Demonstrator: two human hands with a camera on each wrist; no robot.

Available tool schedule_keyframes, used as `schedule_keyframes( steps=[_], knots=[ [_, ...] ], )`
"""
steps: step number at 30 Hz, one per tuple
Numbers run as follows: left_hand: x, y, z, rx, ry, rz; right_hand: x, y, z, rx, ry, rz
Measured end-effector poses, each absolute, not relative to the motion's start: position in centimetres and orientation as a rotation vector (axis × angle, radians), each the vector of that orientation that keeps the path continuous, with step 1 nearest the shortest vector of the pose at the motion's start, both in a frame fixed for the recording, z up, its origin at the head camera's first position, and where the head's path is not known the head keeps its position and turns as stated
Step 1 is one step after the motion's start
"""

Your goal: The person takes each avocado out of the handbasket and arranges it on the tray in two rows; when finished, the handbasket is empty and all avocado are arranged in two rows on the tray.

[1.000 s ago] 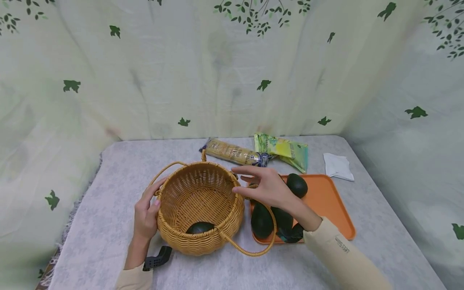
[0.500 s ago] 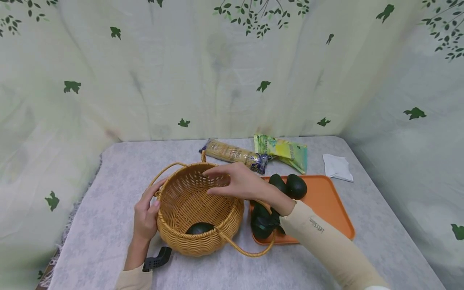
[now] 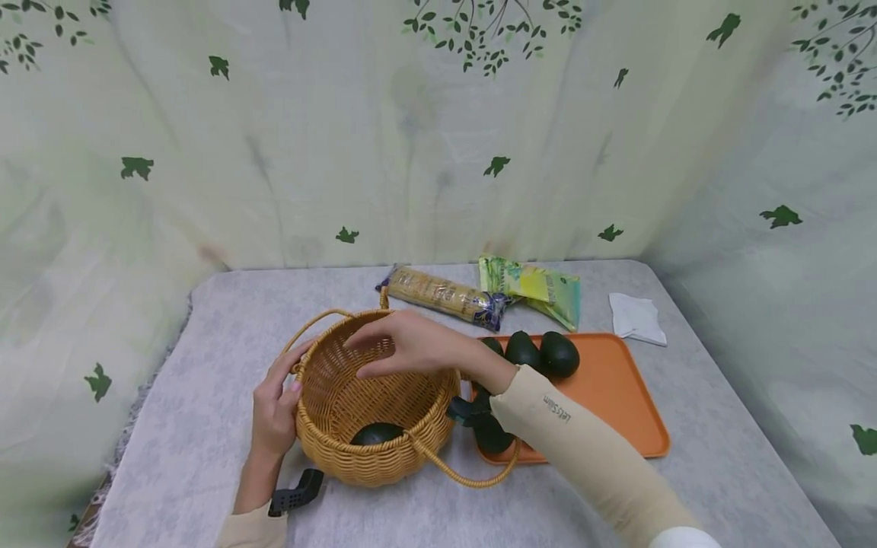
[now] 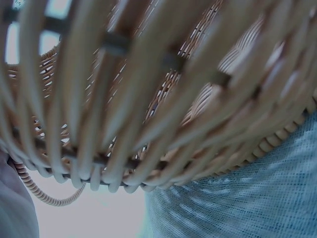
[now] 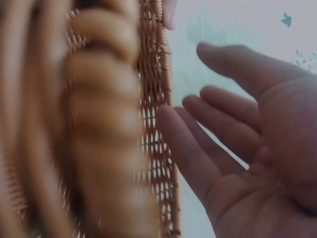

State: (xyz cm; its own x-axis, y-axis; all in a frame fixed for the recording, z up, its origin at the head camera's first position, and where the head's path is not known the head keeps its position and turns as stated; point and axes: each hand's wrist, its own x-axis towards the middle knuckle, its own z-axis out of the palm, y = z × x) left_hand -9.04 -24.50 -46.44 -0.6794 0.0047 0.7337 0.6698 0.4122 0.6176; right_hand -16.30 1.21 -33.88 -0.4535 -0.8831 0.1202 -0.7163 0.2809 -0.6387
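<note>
A round wicker basket [image 3: 366, 468] stands at the middle front, its handles folded outward. Inside, near the front wall, lies one dark green avocado [image 3: 377, 434]. My left hand [image 3: 274, 411] rests against the basket's left side, fingers fairly straight, with its fingertips and thumb at the rim. Over the basket's opening is my right hand [image 3: 404, 342], thumb and fingers apart, nothing between them. The right wrist view shows those relaxed fingers [image 5: 185, 144] near the woven rim. Several more avocados [image 3: 559, 354] lie on an orange tray [image 3: 617, 403], some partly hidden by the right forearm.
Behind the basket lie a long bag of dry noodles [image 3: 438, 293] and a green-yellow packet [image 3: 534, 285]. A white packet [image 3: 637, 318] is at the far right. The right handle loop [image 3: 479, 483] juts over the tray's edge. A patterned curtain [image 3: 425, 152] hangs behind the table.
My right hand has moved left from the basket's right rim to over its opening. The left hand and the basket have stayed in place.
</note>
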Motion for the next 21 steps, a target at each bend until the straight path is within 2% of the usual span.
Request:
schedule_keyframes(
  steps=[15,21],
  knots=[
    [-9.1,-24.6,-46.6,-0.568,-2.011,-1.284,-16.7,-0.6,-36.2,-1.522,1.875,-0.884],
    [-9.0,-24.5,-46.5,-0.557,-2.012,-1.295,-16.9,-0.8,-34.3,-1.559,1.902,-0.795]
  ],
)
